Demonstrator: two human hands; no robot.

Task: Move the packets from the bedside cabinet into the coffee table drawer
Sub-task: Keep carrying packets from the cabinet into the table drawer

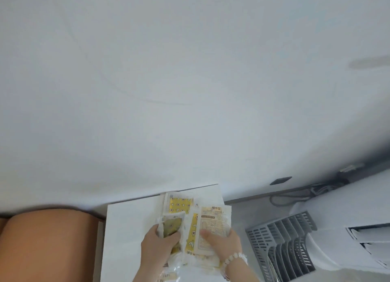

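Several white and yellow packets (pixel 179 203) lie in a loose pile on the white bedside cabinet top (pixel 126 229) at the bottom middle of the head view. My left hand (pixel 158 246) grips a small packet with a greenish panel (pixel 172 226). My right hand (pixel 221 243), with a bead bracelet on its wrist, holds a larger packet printed with text (pixel 213 220). More packets (pixel 168 275) lie under my forearms at the frame's lower edge. The coffee table drawer is out of view.
A white wall (pixel 190 81) fills most of the view. An orange-brown headboard or cushion (pixel 48 243) sits left of the cabinet. A white fan heater with a grey grille (pixel 285 246) stands on the floor to the right, with cables (pixel 295 194) and a wall socket (pixel 280 180) behind it.
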